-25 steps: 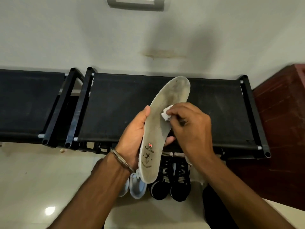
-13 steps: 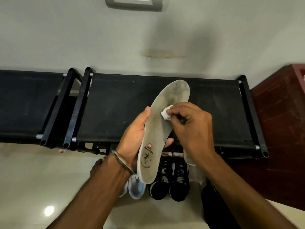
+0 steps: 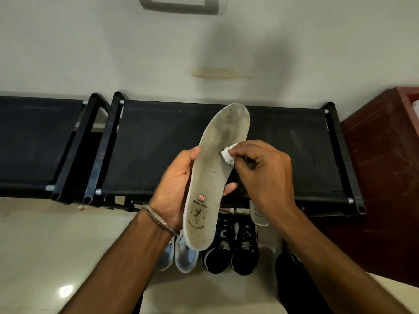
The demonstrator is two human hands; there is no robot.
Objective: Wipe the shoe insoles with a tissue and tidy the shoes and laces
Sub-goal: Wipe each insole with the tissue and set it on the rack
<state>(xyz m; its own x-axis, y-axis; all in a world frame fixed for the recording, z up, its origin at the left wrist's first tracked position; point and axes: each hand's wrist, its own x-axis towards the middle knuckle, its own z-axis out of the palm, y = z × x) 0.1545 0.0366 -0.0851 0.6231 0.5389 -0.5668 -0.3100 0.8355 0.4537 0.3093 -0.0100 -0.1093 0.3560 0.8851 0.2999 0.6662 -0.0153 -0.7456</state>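
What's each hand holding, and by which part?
Left hand grips the worn grey foam insole at mid-length, thumb on one edge and fingertips on the other. Right hand pinches a small wadded white tissue against it.

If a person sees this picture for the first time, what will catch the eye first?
First comes the pale, dirty insole, held up in the centre of the view by the left hand in front of the black shoe rack. Next is the small white tissue that the right hand pinches against the insole's right edge. Below, on the floor, stand black sneakers beside light blue shoes.
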